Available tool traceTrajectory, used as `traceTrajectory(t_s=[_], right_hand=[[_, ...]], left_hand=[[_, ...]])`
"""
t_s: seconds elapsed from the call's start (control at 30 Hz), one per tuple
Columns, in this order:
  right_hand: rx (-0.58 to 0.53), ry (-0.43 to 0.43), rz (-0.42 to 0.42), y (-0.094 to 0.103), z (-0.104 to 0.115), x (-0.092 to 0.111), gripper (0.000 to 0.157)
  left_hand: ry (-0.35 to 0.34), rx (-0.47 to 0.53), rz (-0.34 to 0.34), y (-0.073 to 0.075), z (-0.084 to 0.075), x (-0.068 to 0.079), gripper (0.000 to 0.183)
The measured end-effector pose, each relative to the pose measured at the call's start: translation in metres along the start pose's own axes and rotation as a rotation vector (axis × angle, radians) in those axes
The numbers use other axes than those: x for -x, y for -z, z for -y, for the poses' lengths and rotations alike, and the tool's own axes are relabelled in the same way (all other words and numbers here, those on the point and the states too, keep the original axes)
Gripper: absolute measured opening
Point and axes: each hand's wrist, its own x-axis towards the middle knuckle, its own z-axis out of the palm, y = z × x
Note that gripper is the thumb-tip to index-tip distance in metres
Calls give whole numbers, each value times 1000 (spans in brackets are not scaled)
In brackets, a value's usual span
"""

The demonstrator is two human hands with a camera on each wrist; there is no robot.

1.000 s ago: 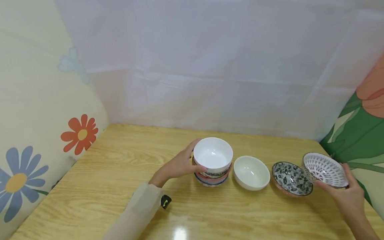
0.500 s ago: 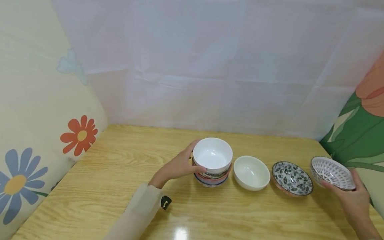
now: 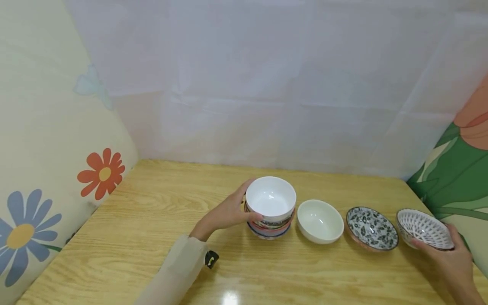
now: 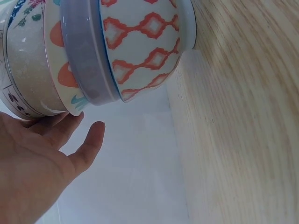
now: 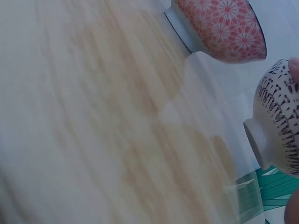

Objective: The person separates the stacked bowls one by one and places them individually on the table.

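Note:
My left hand (image 3: 228, 210) grips the side of a stack of bowls, thumb in front and fingers behind. A plain white bowl (image 3: 270, 197) tops this stack; below it, the left wrist view shows several patterned bowls, the lowest a white one with red diamonds (image 4: 152, 28). At the far right, my right hand (image 3: 450, 264) pinches the rim of a bowl with dark dashes (image 3: 424, 228), thumb at the near side. That bowl is tilted, its foot (image 5: 257, 142) seemingly just off the table. Left of it stands a bowl with black-and-white leaves inside (image 3: 371, 228) and a red floral outside (image 5: 226, 28).
Between the stack and the leaf-patterned bowl sits a cream bowl (image 3: 320, 222). All stand on a wooden table (image 3: 145, 237). A white cloth (image 3: 236, 84) hangs behind it, with flower-printed cloths (image 3: 38, 127) at both sides.
My right hand has moved the dashed bowl to the right and lower, away from the leaf-patterned bowl it overlapped. The left hand stays on the stack.

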Motion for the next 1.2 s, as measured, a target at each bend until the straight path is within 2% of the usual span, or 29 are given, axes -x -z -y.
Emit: traceTrajectory(t_s=[0.33,0.63,0.9,1.1,1.2], right_hand=[[8,-54,113,1,-5,-4,106],[8,17,195,4,-11,-9,107],[132,128,150,8,-17,-10,98],[125,107,185,7,-11,-6,100],[146,139,185,8,-12,-6,95]], left_hand=[[-14,9,-4,0,2,0,102],[-11,7,-17,2,0,1,105],[36,15,-21,-2,1,0,107],[36,31,-18,-1,0,3,106],[28,42,-16,-1,1,3,106]])
